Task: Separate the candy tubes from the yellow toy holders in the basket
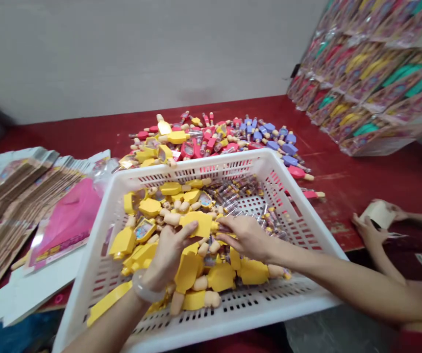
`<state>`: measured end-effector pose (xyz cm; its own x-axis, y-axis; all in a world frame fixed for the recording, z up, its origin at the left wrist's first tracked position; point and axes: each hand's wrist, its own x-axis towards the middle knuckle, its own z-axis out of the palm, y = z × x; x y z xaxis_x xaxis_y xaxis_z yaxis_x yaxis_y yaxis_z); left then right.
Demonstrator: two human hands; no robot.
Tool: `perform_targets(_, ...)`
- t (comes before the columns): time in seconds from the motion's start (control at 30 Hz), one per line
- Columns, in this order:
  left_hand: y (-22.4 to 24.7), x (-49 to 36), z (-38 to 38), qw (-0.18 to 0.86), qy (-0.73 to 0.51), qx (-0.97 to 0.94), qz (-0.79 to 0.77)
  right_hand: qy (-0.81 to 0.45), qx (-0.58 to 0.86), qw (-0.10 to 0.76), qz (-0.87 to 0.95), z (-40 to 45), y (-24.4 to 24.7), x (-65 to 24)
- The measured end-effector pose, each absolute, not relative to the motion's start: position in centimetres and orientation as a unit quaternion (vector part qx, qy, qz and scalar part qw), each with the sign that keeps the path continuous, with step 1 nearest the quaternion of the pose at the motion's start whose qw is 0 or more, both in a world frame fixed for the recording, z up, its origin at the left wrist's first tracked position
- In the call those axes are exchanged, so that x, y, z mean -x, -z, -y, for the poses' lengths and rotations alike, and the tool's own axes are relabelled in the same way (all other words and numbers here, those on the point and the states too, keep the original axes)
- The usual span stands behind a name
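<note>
My left hand (168, 252), with a pale bangle on its wrist, grips a flat yellow plastic piece (201, 223) with a beige rounded knob at its left end. Its thumb lies on top of the piece. At the piece's right end, the fingers of my right hand (245, 235) are pinched together; what they hold there is hidden. Both hands are over a white slotted plastic basket (317, 235). Below and around them lie many similar yellow pieces (221, 277) with beige knobs. Small clear tubes (233, 193) with coloured contents fill part of the basket's back right.
Behind the basket, red, yellow and purple pieces (207, 139) are heaped on a red table (343, 186). Stacked printed cards (23, 196) and a pink packet (73, 215) lie left. Packed cards (365, 88) stand back right. Another person's hands (374, 235) hold a pale object at right.
</note>
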<state>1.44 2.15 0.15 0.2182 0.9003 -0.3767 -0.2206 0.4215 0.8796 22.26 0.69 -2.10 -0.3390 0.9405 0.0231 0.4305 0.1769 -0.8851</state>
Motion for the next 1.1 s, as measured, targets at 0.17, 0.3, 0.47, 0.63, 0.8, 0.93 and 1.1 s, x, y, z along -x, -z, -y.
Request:
perform_targets(0.17,-0.6,-1.3,-2.0,0.742,-0.364,-0.375,-0.420,-0.654,0.429,0.242,0.574,0.2,2.0,-22.2)
perform_targets(0.3,-0.6,-0.9,-2.4,0.730,-0.357,-0.396,-0.428,-0.742,0.392,0.204,0.504,-0.5,2.2,-22.4)
perform_targets(0.47,-0.1,-1.0,-2.4,0.736,-0.354,-0.377,-0.436,-0.451,0.481,0.334,0.674,-0.2,1.7,-22.2)
perform_targets(0.63,-0.5,-0.3,-2.8,0.725,-0.348,-0.441,-0.399,-0.781,0.358,0.201,0.472,-0.4,2.1,-22.2)
perform_targets(0.8,-0.1,-0.5,-3.0,0.701,-0.361,-0.425,-0.444,-0.573,0.440,0.275,0.635,-1.0,2.2,-22.6)
perform_targets(0.93,0.6,-0.2,-3.7,0.739,-0.319,-0.444,-0.395,-0.525,0.429,0.270,0.684,-0.7,1.3,-23.1)
perform_targets(1.1,2.1,2.6,-6.8,0.493,-0.340,-0.613,-0.515,-0.499,0.518,0.268,0.641,-7.6,-2.6,-24.5)
